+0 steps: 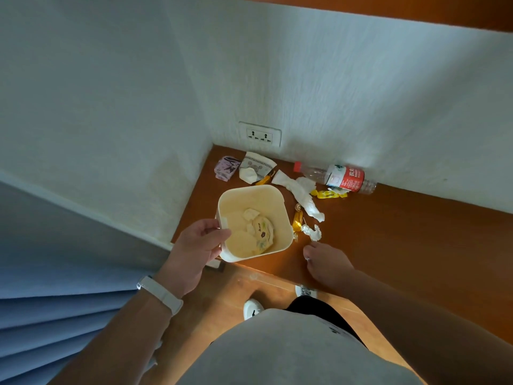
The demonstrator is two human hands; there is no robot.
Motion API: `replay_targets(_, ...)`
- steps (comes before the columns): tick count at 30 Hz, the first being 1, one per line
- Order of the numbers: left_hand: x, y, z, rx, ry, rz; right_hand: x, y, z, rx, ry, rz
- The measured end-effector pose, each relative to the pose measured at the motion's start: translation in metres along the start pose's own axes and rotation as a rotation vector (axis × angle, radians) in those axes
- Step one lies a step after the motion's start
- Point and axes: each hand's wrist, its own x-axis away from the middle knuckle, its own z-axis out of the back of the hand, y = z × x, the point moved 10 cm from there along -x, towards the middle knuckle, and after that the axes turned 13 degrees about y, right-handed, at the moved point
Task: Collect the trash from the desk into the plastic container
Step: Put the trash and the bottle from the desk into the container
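Observation:
My left hand [194, 248] grips the near-left rim of a cream plastic container [280, 195], held over the desk's front-left corner; a few wrappers and tissue pieces lie inside. My right hand [324, 261] rests on the wooden desk [402, 234], fingers curled, fingertips just below a small crumpled white tissue [312, 232]; I cannot tell whether it pinches the tissue. Next to the container lie a gold candy wrapper [297, 222], a long twisted white tissue [301, 195], a yellow wrapper [326, 194] and an empty plastic bottle [338, 176] with a red label.
At the desk's back-left corner sit a purple wrapper [226, 168], a torn paper cup [256, 168] and a white scrap. A wall socket [260, 133] is above them. White walls close the left and back sides. Blue curtain folds [55, 315] hang at left.

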Motion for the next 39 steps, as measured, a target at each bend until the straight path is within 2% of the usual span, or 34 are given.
replay_targets(5,0.002,0.005,0.000,0.002,-0.001,-0.016,0.002,-0.003,0.041,-0.094,0.153,-0.069)
replay_targets(12,0.007,0.017,-0.004,0.001,-0.043,-0.058,0.001,-0.023,0.150,-0.323,0.478,-0.166)
replay_targets(17,0.013,0.020,-0.003,-0.027,-0.042,-0.111,-0.001,-0.067,0.193,-0.377,0.558,0.005)
replay_targets(22,0.030,0.013,-0.002,-0.014,-0.063,-0.134,-0.005,-0.108,0.208,-0.221,0.683,0.232)
replay_targets(26,0.038,0.005,0.002,0.025,-0.059,-0.100,-0.007,-0.119,0.201,-0.139,0.693,0.332)
replay_targets(31,0.037,-0.007,0.011,0.025,-0.012,-0.074,-0.010,-0.123,0.195,-0.167,0.687,0.382)
replay_targets(36,0.036,-0.017,0.016,0.038,0.040,-0.044,-0.009,-0.113,0.198,-0.216,0.705,0.386)
replay_targets(39,0.034,-0.019,0.016,0.022,0.073,-0.039,-0.014,-0.086,0.190,-0.246,0.681,0.315)
